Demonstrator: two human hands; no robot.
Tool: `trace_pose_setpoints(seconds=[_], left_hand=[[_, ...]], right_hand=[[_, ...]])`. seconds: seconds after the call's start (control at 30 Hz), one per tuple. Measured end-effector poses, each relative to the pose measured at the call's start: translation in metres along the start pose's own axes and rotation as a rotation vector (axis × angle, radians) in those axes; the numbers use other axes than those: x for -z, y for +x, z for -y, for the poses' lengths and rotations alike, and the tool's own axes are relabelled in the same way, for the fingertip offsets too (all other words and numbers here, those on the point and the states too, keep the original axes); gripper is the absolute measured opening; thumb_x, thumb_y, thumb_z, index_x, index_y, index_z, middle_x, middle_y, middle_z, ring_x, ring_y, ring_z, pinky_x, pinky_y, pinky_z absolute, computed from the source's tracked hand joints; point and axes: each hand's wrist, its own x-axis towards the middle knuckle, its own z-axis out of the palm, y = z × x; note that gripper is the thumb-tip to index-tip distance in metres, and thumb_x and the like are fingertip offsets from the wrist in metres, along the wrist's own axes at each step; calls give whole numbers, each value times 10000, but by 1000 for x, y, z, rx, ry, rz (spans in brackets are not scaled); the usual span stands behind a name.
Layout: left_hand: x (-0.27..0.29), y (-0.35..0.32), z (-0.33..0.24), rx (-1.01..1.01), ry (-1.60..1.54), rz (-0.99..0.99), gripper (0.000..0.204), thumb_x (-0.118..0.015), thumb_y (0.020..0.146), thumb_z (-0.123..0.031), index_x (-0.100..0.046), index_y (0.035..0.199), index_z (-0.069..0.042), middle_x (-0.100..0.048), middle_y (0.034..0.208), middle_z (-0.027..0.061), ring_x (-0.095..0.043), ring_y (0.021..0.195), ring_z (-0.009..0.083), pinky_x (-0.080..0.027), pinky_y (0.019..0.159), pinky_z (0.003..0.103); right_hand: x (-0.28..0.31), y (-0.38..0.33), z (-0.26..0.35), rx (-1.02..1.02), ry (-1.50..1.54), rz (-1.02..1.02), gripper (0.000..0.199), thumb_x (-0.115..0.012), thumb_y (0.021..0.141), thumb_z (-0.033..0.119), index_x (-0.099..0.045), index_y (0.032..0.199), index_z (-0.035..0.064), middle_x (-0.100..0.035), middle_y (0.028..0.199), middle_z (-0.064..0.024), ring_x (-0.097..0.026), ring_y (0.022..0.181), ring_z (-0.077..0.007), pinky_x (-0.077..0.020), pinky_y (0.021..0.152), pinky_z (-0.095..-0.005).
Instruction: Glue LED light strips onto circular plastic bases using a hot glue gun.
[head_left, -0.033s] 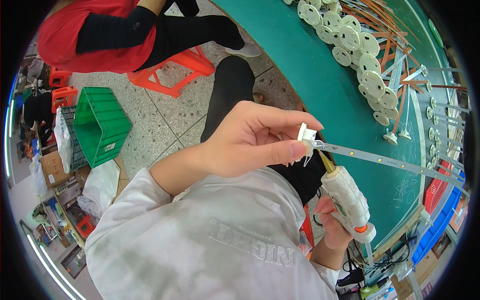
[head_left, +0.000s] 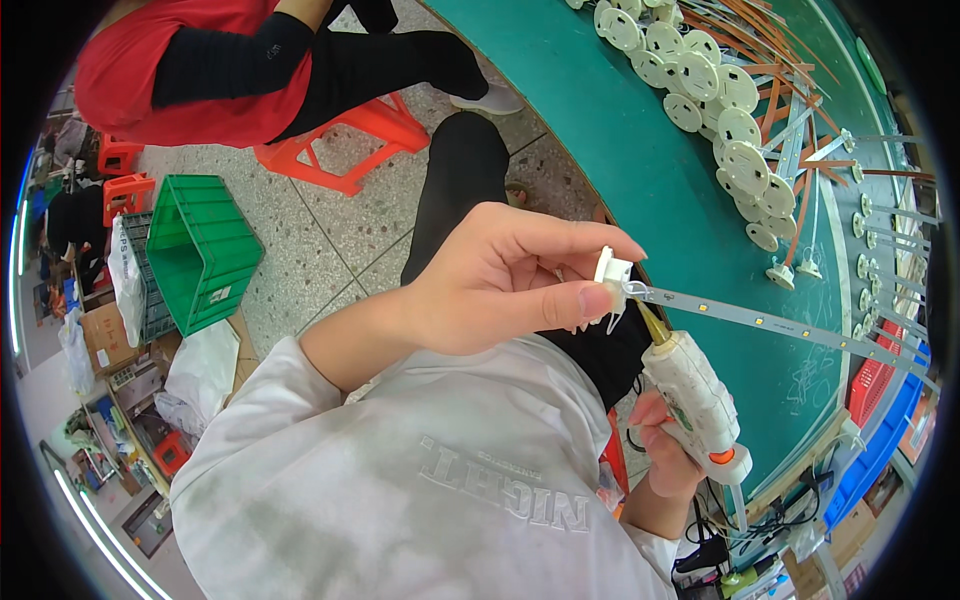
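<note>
Between thumb and fingers, my left hand [head_left: 510,285] pinches a small white plastic cap [head_left: 612,272]. Thin white wires join the cap to an LED strip [head_left: 770,322], which stretches right across the table with small yellow lights spaced along it. My right hand [head_left: 668,450] is wrapped round the handle of a white glue gun [head_left: 692,392] with an orange part near its back. The gun points up and left, its brass nozzle [head_left: 653,324] at the wires just beside the cap. Whether the tip touches them I cannot tell.
On the green table [head_left: 600,130] lies a pile of round white plastic discs [head_left: 700,78] with brown and white strips. A blue bin [head_left: 865,465] and red basket [head_left: 873,385] stand at right. A person in red [head_left: 185,75] sits at upper left near a green crate [head_left: 205,250].
</note>
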Motion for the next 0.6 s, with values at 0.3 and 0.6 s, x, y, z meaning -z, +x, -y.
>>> trace_pose_setpoints(seconds=[0.3,0.6], left_hand=[[0,-1,5,-48,31,14,357,-679,961,-21,-621,1310,27,-682,986,49,-633,927,84,-545,804,242],[3,-1,3,-112,192,33,378,-689,947,-22,-619,1315,17,-706,1033,65,-668,942,96,-569,826,251]], right_hand=[[-1,-1,1,-18,57,-15,297,-543,518,9,-677,780,-33,-650,659,-90,-552,541,-226,-381,568,-315],[-2,-2,3,-60,45,-33,315,-542,512,24,-681,787,-40,-651,663,-90,-539,534,-217,-375,574,-304]])
